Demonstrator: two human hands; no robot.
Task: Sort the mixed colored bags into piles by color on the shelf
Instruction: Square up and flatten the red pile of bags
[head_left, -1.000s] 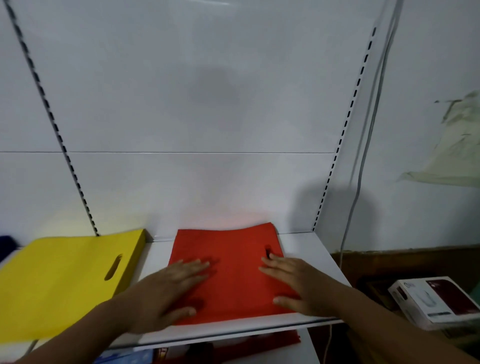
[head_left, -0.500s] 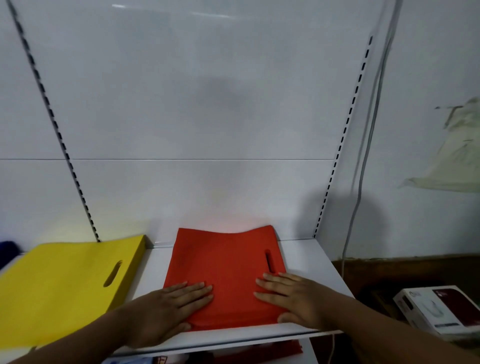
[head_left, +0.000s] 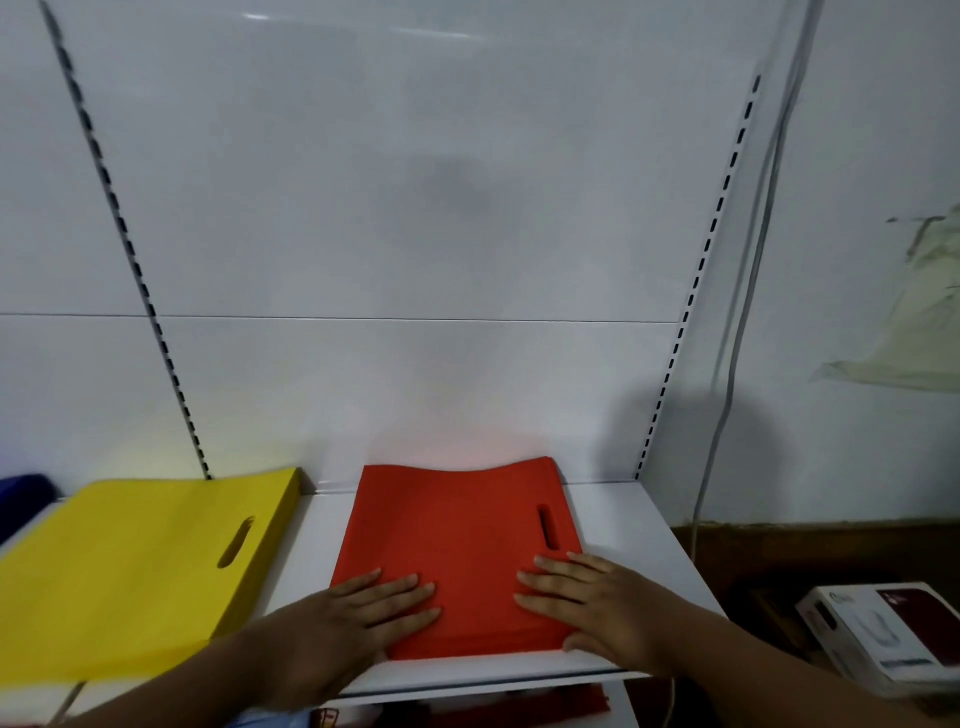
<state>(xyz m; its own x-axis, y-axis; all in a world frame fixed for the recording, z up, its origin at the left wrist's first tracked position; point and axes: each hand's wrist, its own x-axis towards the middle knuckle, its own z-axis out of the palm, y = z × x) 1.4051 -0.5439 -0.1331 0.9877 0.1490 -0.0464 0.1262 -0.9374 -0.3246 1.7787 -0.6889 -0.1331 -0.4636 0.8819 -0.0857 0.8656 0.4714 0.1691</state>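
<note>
A flat pile of red bags (head_left: 457, 540) with a slot handle lies on the white shelf (head_left: 644, 525), right of centre. My left hand (head_left: 353, 623) rests palm down on its near left corner, fingers together and flat. My right hand (head_left: 597, 603) lies palm down on its near right corner, just below the slot. Neither hand grips anything. A pile of yellow bags (head_left: 130, 566) with its own slot handle lies on the shelf to the left, apart from the red pile. A dark blue bag edge (head_left: 21, 499) shows at the far left.
White back panels with slotted uprights (head_left: 691, 291) rise behind the shelf. A grey cable (head_left: 737, 332) hangs down at the right. A white and red box (head_left: 883, 644) sits low on the right. Red material (head_left: 545, 712) shows on the shelf below.
Both hands have slid back toward me along the red pile, from near its middle and slot to its near corners. The piles stay in place.
</note>
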